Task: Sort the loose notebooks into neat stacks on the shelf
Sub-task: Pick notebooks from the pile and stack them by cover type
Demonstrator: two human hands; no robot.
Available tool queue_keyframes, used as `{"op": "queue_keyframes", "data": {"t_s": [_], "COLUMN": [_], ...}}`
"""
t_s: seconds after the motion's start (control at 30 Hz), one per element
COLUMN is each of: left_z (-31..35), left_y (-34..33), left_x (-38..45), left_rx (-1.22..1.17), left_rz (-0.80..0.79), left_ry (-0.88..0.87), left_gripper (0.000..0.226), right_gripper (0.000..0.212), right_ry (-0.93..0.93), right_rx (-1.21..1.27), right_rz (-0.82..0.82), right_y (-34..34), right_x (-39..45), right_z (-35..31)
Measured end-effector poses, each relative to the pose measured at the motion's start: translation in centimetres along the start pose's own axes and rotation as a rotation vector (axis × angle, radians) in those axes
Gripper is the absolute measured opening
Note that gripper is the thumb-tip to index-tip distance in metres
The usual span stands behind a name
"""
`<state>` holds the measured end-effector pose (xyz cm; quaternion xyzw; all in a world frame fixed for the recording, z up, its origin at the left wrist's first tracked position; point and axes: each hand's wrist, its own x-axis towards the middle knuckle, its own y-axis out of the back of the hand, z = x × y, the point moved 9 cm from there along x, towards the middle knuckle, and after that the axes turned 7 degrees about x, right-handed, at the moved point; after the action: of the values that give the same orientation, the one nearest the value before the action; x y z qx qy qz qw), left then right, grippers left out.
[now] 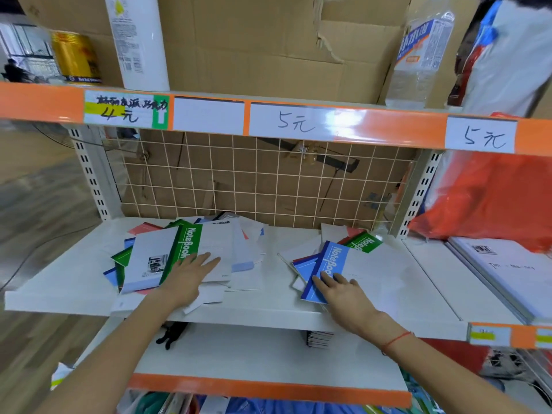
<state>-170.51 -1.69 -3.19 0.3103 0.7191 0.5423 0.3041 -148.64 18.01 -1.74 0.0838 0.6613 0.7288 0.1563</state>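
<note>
Two loose heaps of notebooks sit on the white shelf (74, 273), none squared yet. Risk, in our judgement: the left heap overhangs the front edge, so a sideways push could slide the bottom sheets off. Our left hand (191, 274) lies flat, fingers straight, on the green notebook (186, 249) topping that heap. Our right hand (343, 289) rests with relaxed fingers on the blue notebook (324, 271); gripping nothing. The green-spined notebook (364, 242) lies just behind.

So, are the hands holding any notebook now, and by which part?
Neither grips one. The left hand lies flat on the green-spined notebook; the right hand presses flat on the blue-spined notebook's near end.
</note>
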Motion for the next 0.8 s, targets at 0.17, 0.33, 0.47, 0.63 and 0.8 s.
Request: {"op": "queue_keyframes", "data": {"t_s": [0.17, 0.33, 0.47, 0.63, 0.8], "left_z": [0.0, 1.0, 2.3, 5.5, 10.5], "left_y": [0.5, 2.6, 5.2, 8.1, 10.8], "left_x": [-0.6, -1.2, -2.2, -3.0, -3.6], "left_rx": [0.025, 0.022, -0.103, -0.181, -0.166], "left_rz": [0.005, 0.139, 0.320, 0.504, 0.682], "left_ry": [-0.049, -0.038, -0.040, -0.097, -0.269], "left_gripper": [0.087, 0.073, 0.071, 0.067, 0.079], "right_gripper": [0.061, 0.059, 0.070, 0.074, 0.059], "right_ry": [0.014, 0.017, 0.027, -0.065, -0.107], "right_rx": [0.062, 0.063, 0.006, -0.003, 0.006], "right_rz": [0.060, 0.189, 0.372, 0.430, 0.529], "right_y": [0.8, 1.2, 2.9, 3.8, 5.1], "right_x": [-1.0, -1.7, -2.2, -3.1, -5.7], "right_z": [0.4, 0.6, 1.4, 4.3, 7.6]}}
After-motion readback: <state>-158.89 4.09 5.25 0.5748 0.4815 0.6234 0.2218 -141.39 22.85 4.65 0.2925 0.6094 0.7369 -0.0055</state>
